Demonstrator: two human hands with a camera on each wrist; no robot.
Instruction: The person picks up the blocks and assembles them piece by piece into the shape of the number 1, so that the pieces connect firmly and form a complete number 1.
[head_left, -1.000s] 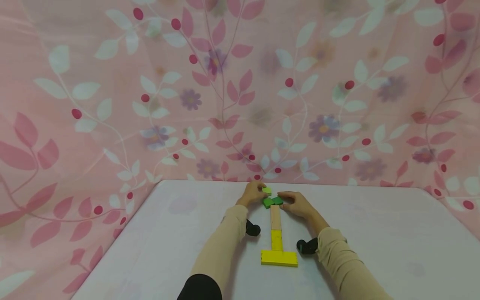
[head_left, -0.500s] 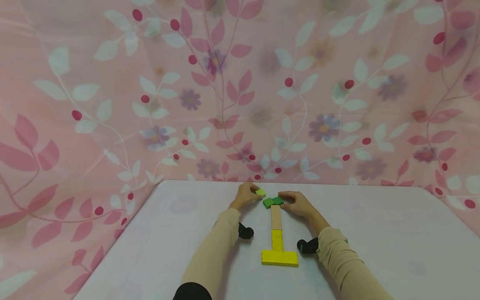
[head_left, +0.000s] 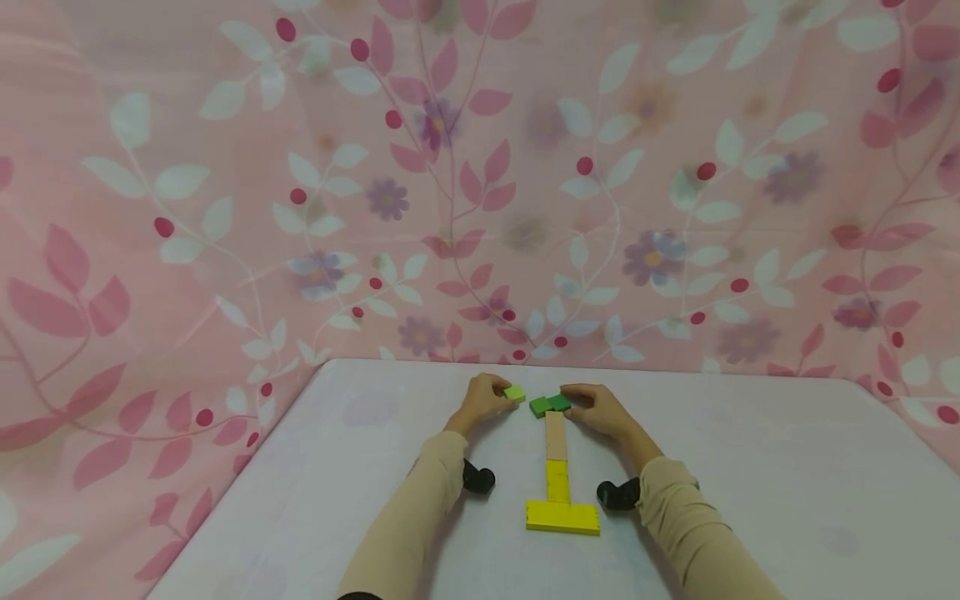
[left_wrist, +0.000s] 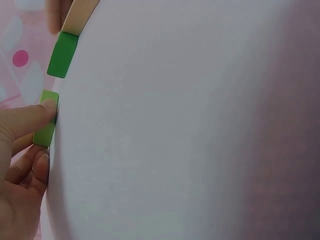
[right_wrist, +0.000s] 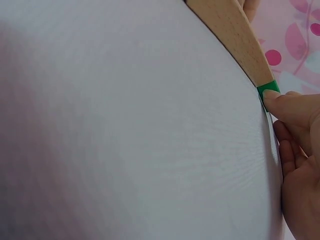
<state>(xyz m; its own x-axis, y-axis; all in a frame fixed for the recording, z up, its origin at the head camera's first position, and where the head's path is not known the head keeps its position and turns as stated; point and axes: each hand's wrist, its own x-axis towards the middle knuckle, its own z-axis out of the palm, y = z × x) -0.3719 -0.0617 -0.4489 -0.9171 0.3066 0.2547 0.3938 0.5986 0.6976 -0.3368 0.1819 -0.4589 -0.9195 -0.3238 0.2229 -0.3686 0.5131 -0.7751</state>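
In the head view my left hand (head_left: 480,403) pinches a light green block (head_left: 514,392) a short way left of the other blocks. The left wrist view shows the thumb pressed on the face of that light green block (left_wrist: 45,134). A green block (head_left: 540,407) lies between the hands, touching a darker green block (head_left: 559,402). My right hand (head_left: 602,412) holds the darker green block, its thumb on the near side of this green block (right_wrist: 270,86) in the right wrist view. Below both stands a line: a plain wooden block (head_left: 556,435), then a yellow block (head_left: 558,482).
A wide yellow block (head_left: 562,517) lies crosswise at the near end of the line. All rests on a white-covered table (head_left: 360,500). A pink floral cloth (head_left: 480,200) hangs behind the table's far edge. Black wrist cameras (head_left: 480,479) sit on both wrists.
My left hand has moved left and slightly nearer with the light green block, away from the two green blocks. The right hand has stayed at the darker green block.
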